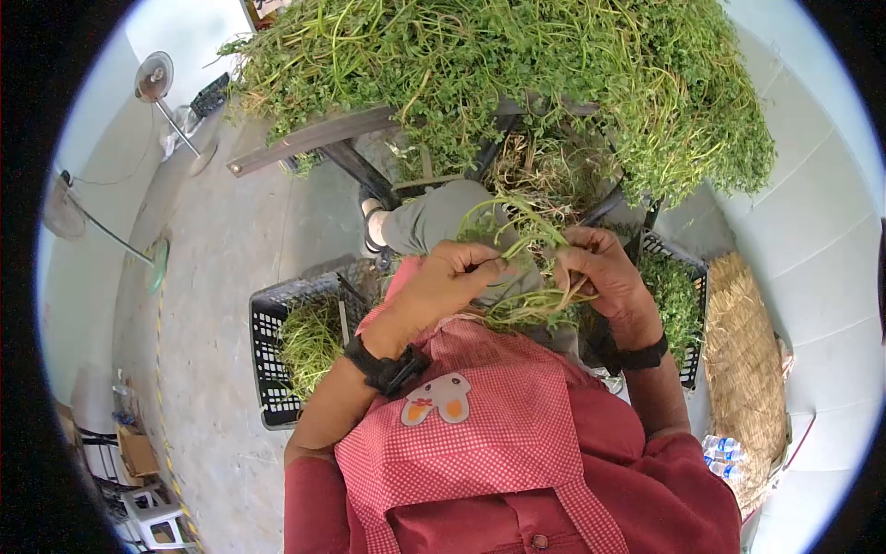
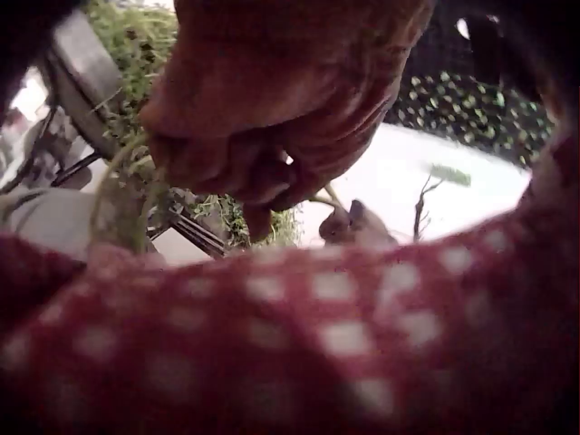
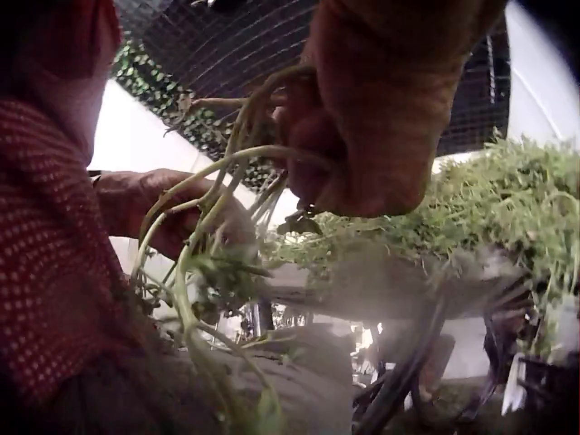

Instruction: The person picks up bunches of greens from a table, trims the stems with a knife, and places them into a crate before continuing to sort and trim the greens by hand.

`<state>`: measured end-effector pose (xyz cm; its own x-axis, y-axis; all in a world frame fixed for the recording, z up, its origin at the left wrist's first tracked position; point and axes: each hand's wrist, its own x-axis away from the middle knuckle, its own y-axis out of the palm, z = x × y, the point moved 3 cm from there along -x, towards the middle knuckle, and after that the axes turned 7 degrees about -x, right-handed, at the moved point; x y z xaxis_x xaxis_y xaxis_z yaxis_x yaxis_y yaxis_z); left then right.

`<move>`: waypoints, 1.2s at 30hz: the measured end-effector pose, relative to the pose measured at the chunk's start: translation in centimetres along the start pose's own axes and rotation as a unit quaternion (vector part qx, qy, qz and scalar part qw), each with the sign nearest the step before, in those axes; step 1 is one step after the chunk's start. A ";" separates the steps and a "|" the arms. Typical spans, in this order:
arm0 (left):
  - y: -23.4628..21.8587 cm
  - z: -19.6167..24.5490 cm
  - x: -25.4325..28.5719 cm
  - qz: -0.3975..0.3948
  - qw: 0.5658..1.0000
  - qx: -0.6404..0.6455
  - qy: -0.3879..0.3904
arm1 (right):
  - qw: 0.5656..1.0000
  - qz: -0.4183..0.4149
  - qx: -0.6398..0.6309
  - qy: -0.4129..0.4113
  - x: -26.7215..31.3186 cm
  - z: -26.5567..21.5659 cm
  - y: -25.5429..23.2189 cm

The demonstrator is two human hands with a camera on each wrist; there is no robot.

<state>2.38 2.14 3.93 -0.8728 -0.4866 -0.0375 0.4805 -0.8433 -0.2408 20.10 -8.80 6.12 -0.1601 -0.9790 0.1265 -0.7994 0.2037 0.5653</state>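
"What are the hands doing?"

"The left hand (image 1: 450,282) pinches some green stems (image 1: 532,243) between thumb and finger. The right hand (image 1: 611,274) grips the same loose bunch."

"So where exactly is the bunch?"

"Between the two hands, near the checked apron (image 1: 489,388), with some stems looping down below the right hand."

"And around them?"

"A big heap of greens (image 1: 517,69) lies on the counter (image 1: 323,137) in front. A black crate (image 1: 269,355) holding more greens stands at left on the floor (image 1: 217,295)."

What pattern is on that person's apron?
The apron has a small red-and-white check, clearest in the head view.
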 end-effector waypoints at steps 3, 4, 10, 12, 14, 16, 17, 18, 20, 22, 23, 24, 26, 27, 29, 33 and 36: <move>-0.1 0.1 -0.2 0.094 0.954 -0.284 0.031 | 0.961 -0.009 0.274 0.035 0.9 -0.4 1.6; -0.2 0.1 -0.2 0.133 0.898 -0.419 0.011 | 0.953 -0.048 0.298 0.023 1.5 -0.4 3.2; -3.6 -2.6 1.3 0.127 0.941 -0.312 -0.031 | 0.878 0.031 0.457 -0.139 -0.4 -1.6 0.1; -4.9 -1.7 2.4 0.098 0.940 -0.325 -0.045 | 0.827 0.049 0.526 -0.195 -1.1 -2.0 -1.9; -6.0 -0.8 3.8 0.200 0.954 -0.224 -0.001 | 0.750 0.056 0.615 -0.237 -1.1 -2.6 -1.9; -5.7 1.9 4.1 0.233 0.949 -0.212 0.003 | 0.772 0.022 0.599 -0.213 -1.1 -2.6 -1.3; -5.5 3.4 4.1 0.270 0.941 -0.202 0.010 | 0.791 -0.014 0.581 -0.192 -1.4 -2.3 -0.8; -4.5 4.9 3.3 0.244 0.919 -0.292 0.104 | 0.828 -0.045 0.535 -0.160 -1.6 -1.7 -0.5; -1.6 5.4 1.8 0.190 0.933 -0.274 0.133 | 0.836 -0.095 0.520 -0.148 -2.1 -1.3 1.5; -0.7 5.0 1.0 0.131 0.945 -0.253 0.160 | 0.813 -0.175 0.542 -0.122 -2.9 -0.9 2.1; -0.6 3.9 0.5 0.079 0.958 -0.257 0.101 | 0.814 -0.174 0.540 -0.121 -3.3 -0.9 1.9; -0.5 2.9 0.2 0.026 0.964 -0.260 0.041 | 0.813 -0.206 0.533 -0.110 -3.5 -0.7 1.8; -1.0 2.1 0.5 0.041 0.970 -0.236 0.043 | 0.814 -0.235 0.523 -0.096 -3.5 -0.4 1.6; -1.2 1.8 0.8 0.058 0.974 -0.213 0.047 | 0.829 -0.229 0.506 -0.070 -3.4 -0.4 1.4; -1.5 1.4 1.4 0.080 0.972 -0.219 0.020 | 0.843 -0.224 0.487 -0.046 -3.5 -0.5 1.1; -2.1 0.4 2.1 0.150 0.969 -0.196 0.019 | 0.833 -0.199 0.512 -0.072 -3.3 -0.9 1.2; -2.8 0.6 2.6 0.105 0.978 -0.175 -0.035 | 0.821 -0.188 0.527 -0.117 -3.7 -0.6 1.5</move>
<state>-1.15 3.10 5.08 -0.7442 -0.6654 -0.0589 0.5795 -0.5992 -0.5524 19.91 -4.88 7.01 0.2045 -0.9708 -0.1254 -0.8553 -0.1149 -0.5053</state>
